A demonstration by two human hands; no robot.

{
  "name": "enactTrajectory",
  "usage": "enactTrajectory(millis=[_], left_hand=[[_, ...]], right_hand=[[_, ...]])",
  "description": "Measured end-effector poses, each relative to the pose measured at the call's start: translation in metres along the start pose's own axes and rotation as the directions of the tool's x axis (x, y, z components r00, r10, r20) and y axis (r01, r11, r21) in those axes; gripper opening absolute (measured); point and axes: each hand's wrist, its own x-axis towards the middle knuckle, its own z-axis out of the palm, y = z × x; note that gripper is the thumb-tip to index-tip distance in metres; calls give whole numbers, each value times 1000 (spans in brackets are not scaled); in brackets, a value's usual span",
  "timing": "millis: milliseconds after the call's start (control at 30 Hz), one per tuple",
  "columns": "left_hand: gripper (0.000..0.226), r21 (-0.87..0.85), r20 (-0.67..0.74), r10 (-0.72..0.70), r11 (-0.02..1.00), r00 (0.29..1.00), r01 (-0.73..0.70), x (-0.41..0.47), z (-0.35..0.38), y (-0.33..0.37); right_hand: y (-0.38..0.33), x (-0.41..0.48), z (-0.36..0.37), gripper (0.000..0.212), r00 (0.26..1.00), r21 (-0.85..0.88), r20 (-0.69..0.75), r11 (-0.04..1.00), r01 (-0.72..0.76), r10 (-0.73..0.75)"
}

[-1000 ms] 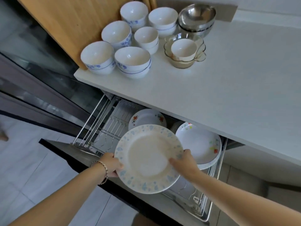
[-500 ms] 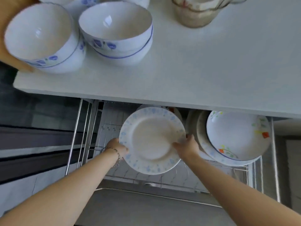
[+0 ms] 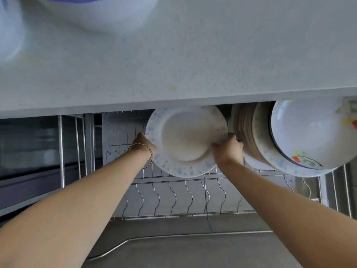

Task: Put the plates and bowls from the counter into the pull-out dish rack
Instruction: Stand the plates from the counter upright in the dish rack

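A white plate with a blue-speckled rim (image 3: pixel 185 141) stands almost upright over the wire pull-out dish rack (image 3: pixel 173 198), its top edge hidden under the counter (image 3: pixel 173 60). My left hand (image 3: pixel 145 147) grips its left rim and my right hand (image 3: pixel 228 149) grips its right rim. To the right, several plates (image 3: pixel 251 136) stand on edge in the rack, fronted by a white plate with a flower print (image 3: pixel 309 132). Blurred bowls (image 3: pixel 92 8) sit on the counter at the top left.
The rack's wavy wire dividers in front of the held plate hold nothing. A steel rail (image 3: pixel 61 151) bounds the rack on the left. The drawer front with a metal handle (image 3: pixel 154 240) lies below my arms. The counter edge overhangs the back of the rack.
My head has dropped closer and the view has tilted down. Both hands have carried the speckled plate farther back and lower into the rack, next to the standing plates.
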Motion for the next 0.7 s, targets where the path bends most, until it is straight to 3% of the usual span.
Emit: enactTrajectory(millis=[167,333,400,700], left_hand=[[45,13,29,37,999,999,-38,4,-1,1],[53,-281,60,99,956,993,-79,2,-4,19],[49,-328,29,98,941,995,-83,0,0,22],[55,-414,-74,63,906,995,-88,-15,31,-5]], right_hand=[[3,-5,9,50,997,-2,-73,1000,-30,30],[6,-6,18,52,987,332,41,930,-157,152],[10,-4,19,51,987,387,67,908,-160,145],[30,2,20,51,993,347,71,931,-112,93]])
